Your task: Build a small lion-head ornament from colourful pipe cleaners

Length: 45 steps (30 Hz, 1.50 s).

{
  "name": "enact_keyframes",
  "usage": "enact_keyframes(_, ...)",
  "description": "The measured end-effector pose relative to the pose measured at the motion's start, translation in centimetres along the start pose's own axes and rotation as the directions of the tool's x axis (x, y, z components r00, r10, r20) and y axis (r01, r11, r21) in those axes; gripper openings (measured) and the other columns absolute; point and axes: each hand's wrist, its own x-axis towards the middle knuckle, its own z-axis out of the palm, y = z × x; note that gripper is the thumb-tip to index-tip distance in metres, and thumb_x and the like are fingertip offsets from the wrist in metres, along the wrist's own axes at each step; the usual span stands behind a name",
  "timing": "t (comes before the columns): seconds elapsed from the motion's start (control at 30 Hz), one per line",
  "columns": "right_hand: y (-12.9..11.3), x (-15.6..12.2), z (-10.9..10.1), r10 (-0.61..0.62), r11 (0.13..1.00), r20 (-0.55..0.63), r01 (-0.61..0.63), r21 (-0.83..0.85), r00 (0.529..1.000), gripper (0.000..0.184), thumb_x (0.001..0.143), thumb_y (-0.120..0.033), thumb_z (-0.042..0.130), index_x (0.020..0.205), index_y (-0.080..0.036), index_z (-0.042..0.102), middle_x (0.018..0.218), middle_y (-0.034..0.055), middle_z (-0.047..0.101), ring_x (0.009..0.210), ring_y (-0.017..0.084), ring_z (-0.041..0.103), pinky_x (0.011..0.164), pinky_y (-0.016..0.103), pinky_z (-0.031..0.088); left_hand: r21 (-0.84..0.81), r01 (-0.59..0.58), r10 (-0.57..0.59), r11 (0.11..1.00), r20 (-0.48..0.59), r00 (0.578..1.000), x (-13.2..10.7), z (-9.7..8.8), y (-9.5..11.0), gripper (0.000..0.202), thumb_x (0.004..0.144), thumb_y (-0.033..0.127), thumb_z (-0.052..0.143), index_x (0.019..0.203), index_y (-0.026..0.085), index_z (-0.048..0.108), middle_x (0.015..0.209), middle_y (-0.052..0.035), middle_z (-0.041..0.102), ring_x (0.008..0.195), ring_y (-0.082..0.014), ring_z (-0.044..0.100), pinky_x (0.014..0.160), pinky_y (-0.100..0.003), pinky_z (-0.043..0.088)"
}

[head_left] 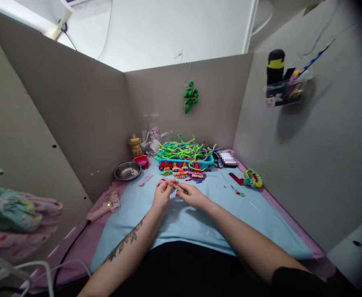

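My left hand point(162, 196) and my right hand point(191, 194) meet over the light blue mat point(199, 218), fingers pinched together on a small pale piece point(175, 186) too small to name. Just beyond my fingertips lies a row of small colourful craft figures point(181, 171). Behind them a blue tray point(185, 159) is heaped with green, yellow and purple cords.
A metal bowl point(127, 170) and a pink glue gun point(103, 208) lie at the left. A coil of coloured rings point(252, 178) and a red tool point(236, 178) are at the right. Grey partition walls enclose the desk; a green ornament point(191, 97) hangs on the back wall.
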Motion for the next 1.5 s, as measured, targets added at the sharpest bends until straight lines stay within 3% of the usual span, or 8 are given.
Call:
enact_keyframes(0.3, -0.5, 0.0, -1.4, 0.116, 0.857, 0.357, -0.275, 0.435, 0.927, 0.048, 0.076, -0.060, 0.051, 0.070, -0.014, 0.057, 0.062, 0.0023, 0.058, 0.055, 0.010, 0.052, 0.054, 0.022, 0.038, -0.023, 0.050, -0.044, 0.998, 0.216, 0.975, -0.4, 0.2, 1.0, 0.029, 0.069, 0.043, 0.068, 0.079, 0.016, 0.069, 0.103, -0.0121, 0.065, 0.115, -0.0289, 0.048, 0.089, -0.036, 0.040)
enact_keyframes(0.43, -0.8, 0.1, -1.3, 0.048, 0.888, 0.280, -0.169, 0.427, 0.959, 0.045, 0.078, -0.057, 0.051, 0.070, -0.013, 0.059, 0.060, 0.0006, 0.054, 0.056, 0.010, 0.048, 0.055, 0.022, 0.036, 0.004, -0.023, 0.022, 1.000, 0.176, 0.984, -0.2, 0.1, 0.9, 0.026, 0.067, 0.041, 0.069, 0.074, 0.016, 0.070, 0.088, -0.0101, 0.069, 0.113, -0.0274, 0.050, 0.092, -0.036, 0.038)
enact_keyframes(0.67, -0.8, 0.3, -0.7, -0.120, 0.990, -0.115, 0.110, -0.087, 0.986, 0.036, 0.088, -0.039, 0.041, 0.065, -0.016, 0.057, 0.067, 0.0029, 0.055, 0.067, 0.014, 0.048, 0.064, 0.026, 0.037, -0.162, 0.107, -0.107, 0.981, 0.011, 0.994, -0.6, 2.1, 1.3, 0.030, 0.061, 0.039, 0.073, 0.076, 0.014, 0.066, 0.077, -0.0040, 0.064, 0.073, -0.0150, 0.058, 0.073, -0.030, 0.046)
enact_keyframes(0.8, -1.1, -0.1, -0.3, -0.329, 0.809, -0.209, 0.161, -0.566, 0.921, 0.029, 0.089, -0.026, 0.039, 0.075, -0.015, 0.061, 0.077, 0.0099, 0.059, 0.080, 0.020, 0.049, 0.075, 0.032, 0.035, -0.266, 0.195, -0.234, 0.944, -0.123, 0.964, -1.1, 3.8, 1.4, 0.030, 0.062, 0.041, 0.071, 0.074, 0.016, 0.060, 0.079, -0.0011, 0.060, 0.077, -0.0136, 0.056, 0.068, -0.027, 0.046)
enact_keyframes(0.93, -1.3, -0.2, -0.2, -0.329, 0.711, -0.217, 0.090, -0.698, 0.919, 0.030, 0.090, -0.026, 0.037, 0.079, -0.014, 0.063, 0.080, 0.0124, 0.061, 0.084, 0.021, 0.050, 0.076, 0.032, 0.033, -0.304, 0.232, -0.290, 0.924, -0.160, 0.944, -0.8, 3.9, 0.8, 0.029, 0.062, 0.038, 0.071, 0.078, 0.019, 0.057, 0.081, 0.0002, 0.060, 0.075, -0.0129, 0.056, 0.064, -0.025, 0.045)
enact_keyframes(1.13, -0.5, 0.1, -0.1, -0.076, 0.938, -0.178, 0.010, -0.347, 0.981, 0.027, 0.088, -0.036, 0.043, 0.101, -0.019, 0.060, 0.078, 0.0042, 0.065, 0.067, 0.015, 0.054, 0.060, 0.025, 0.035, -0.304, 0.121, -0.179, 0.945, -0.170, 0.969, 0.6, 1.4, 0.0, 0.023, 0.066, 0.035, 0.069, 0.078, 0.018, 0.059, 0.082, -0.0014, 0.063, 0.080, -0.0136, 0.059, 0.078, -0.030, 0.045)
enact_keyframes(1.27, -0.3, 0.3, -0.4, 0.028, 0.994, -0.122, -0.041, -0.103, 0.992, 0.027, 0.085, -0.036, 0.046, 0.074, -0.018, 0.062, 0.057, -0.0008, 0.056, 0.055, 0.012, 0.049, 0.052, 0.022, 0.033, -0.263, 0.097, -0.122, 0.960, -0.082, 0.989, 0.8, 0.7, 0.0, 0.033, 0.070, 0.039, 0.067, 0.095, 0.019, 0.062, 0.105, -0.0097, 0.065, 0.103, -0.0208, 0.056, 0.086, -0.034, 0.043)
enact_keyframes(1.5, -0.6, 0.2, -0.7, 0.243, 0.778, 0.283, -0.361, 0.514, 0.928, 0.037, 0.075, -0.052, 0.055, 0.072, -0.015, 0.057, 0.044, -0.0046, 0.049, 0.035, 0.006, 0.038, 0.038, 0.019, 0.028, -0.088, 0.121, -0.116, 0.989, 0.058, 0.992, -0.2, 0.8, 0.5, 0.046, 0.070, 0.045, 0.066, 0.103, 0.013, 0.066, 0.099, -0.0111, 0.067, 0.095, -0.0220, 0.058, 0.086, -0.034, 0.042)
